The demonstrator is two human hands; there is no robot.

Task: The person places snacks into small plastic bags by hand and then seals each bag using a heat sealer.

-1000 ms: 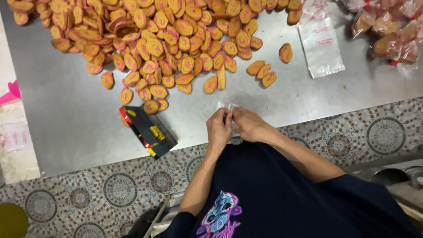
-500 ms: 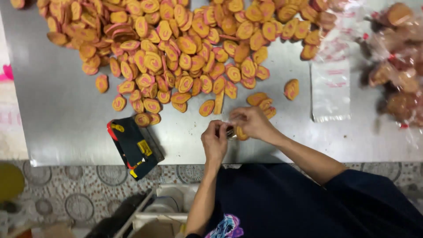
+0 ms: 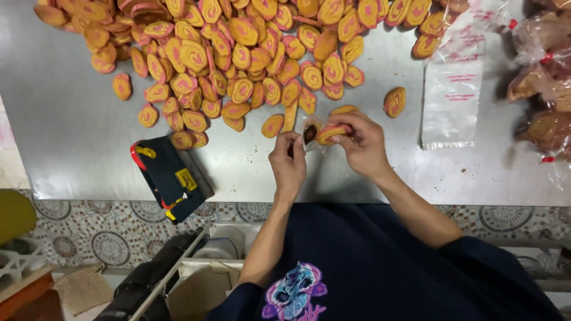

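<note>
My left hand point(image 3: 288, 160) pinches the open mouth of a small clear plastic bag point(image 3: 310, 135) just above the steel table point(image 3: 77, 137). My right hand point(image 3: 361, 142) holds an orange-and-pink swirl cookie point(image 3: 331, 132) and pushes it into that bag. Both hands meet near the table's front edge. A big heap of the same swirl cookies point(image 3: 238, 47) lies beyond them, with a single cookie point(image 3: 394, 101) lying apart to the right.
A dark blue box with red and yellow marks point(image 3: 169, 178) lies at the left front edge. A stack of clear empty bags point(image 3: 455, 89) lies to the right, and filled bags of cookies point(image 3: 544, 83) sit at the far right. Patterned floor and bins show below.
The hands have lifted slightly toward the heap. My right hand has picked up a cookie and now slides it into the bag held by my left.
</note>
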